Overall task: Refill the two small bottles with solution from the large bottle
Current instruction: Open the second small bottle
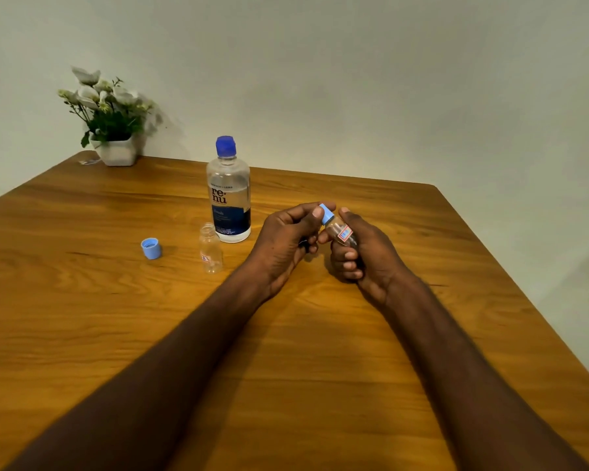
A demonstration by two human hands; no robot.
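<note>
Evidently the person is uncapping the second small bottle (342, 232), held just right of the frame's centre above the wooden table (82, 317). The right hand (361, 253) is gripping its clear body with fingers curled round it, while the left hand (286, 239) is pinching its light blue cap (326, 213) between thumb and forefinger. The bottle's long axis is lying on a slant, cap end pointing up and to the left, base buried in the right palm. Left of centre, the other small bottle (211, 248) is standing upright and open, its loose blue cap (151, 248) lying near it further left. Just behind it the large Renu solution bottle (229, 192) is standing upright, dark blue cap on. Next, I judge, the cap needs twisting off and setting down, then the large bottle opening for pouring
</note>
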